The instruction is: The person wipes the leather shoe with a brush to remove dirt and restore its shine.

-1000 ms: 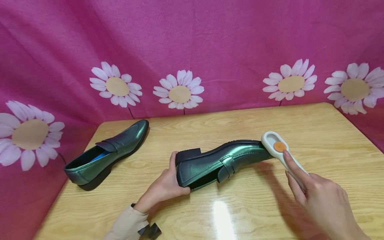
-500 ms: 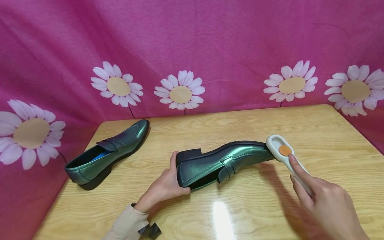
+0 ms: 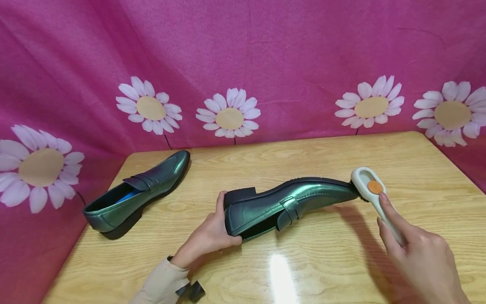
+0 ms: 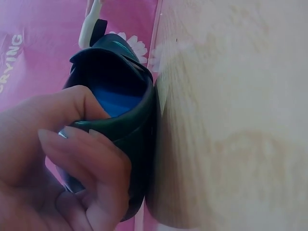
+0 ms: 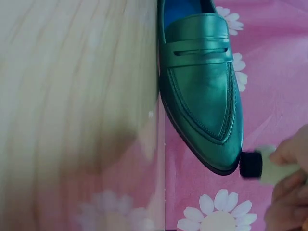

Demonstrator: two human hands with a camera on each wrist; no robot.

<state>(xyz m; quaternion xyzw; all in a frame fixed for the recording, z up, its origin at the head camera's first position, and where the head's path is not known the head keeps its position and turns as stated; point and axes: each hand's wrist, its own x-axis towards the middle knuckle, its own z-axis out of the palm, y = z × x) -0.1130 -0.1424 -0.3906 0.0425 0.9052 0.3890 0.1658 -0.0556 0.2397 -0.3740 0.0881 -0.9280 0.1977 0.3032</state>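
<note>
My left hand grips a metallic green loafer by its heel, the thumb hooked into the opening. The loafer lies tipped on its side, toe to the right. In the left wrist view its blue insole shows inside. My right hand holds a white shoe brush with an orange button, the index finger stretched along the handle. Dark bristles are right at the loafer's toe in the right wrist view.
A matching green loafer stands upright at the table's left side. The wooden table ends at a pink cloth printed with white daisies, which hangs behind and beside it. A small black object is near my left sleeve.
The brush in my right hand has slid rightward along the toe to its tip. My left hand and the held loafer stay almost where they were.
</note>
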